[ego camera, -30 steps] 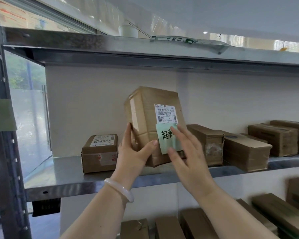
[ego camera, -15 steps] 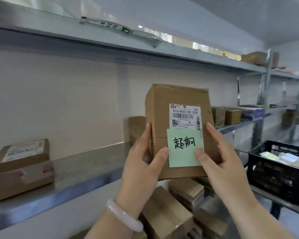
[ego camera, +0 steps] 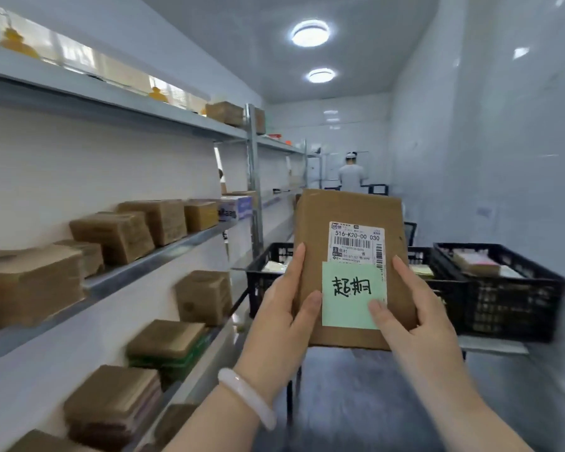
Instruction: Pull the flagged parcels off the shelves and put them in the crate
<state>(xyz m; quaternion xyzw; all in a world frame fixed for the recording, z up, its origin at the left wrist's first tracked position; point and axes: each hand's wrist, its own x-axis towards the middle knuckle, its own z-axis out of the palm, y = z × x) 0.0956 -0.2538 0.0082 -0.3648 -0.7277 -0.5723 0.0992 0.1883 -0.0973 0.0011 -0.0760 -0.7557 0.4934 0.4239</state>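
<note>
Head view: a flat brown cardboard parcel (ego camera: 346, 210) is held upright in mid-air, clear of the shelves (ego camera: 150, 252). It has a glossy white barcode label (ego camera: 356, 243) and, below that, a pale green sticky note (ego camera: 349, 298) with handwriting. The left hand (ego camera: 281, 321) and right hand (ego camera: 418, 324) both grip its side edges, with the fingers (ego camera: 299, 265) running up the edges and the thumbs on the front — the right thumb on the note. Black lattice plastic crates (ego camera: 509, 298) sit just behind the fingers, and the metal shelves of cardboard boxes (ego camera: 118, 233) are off to their left.
</note>
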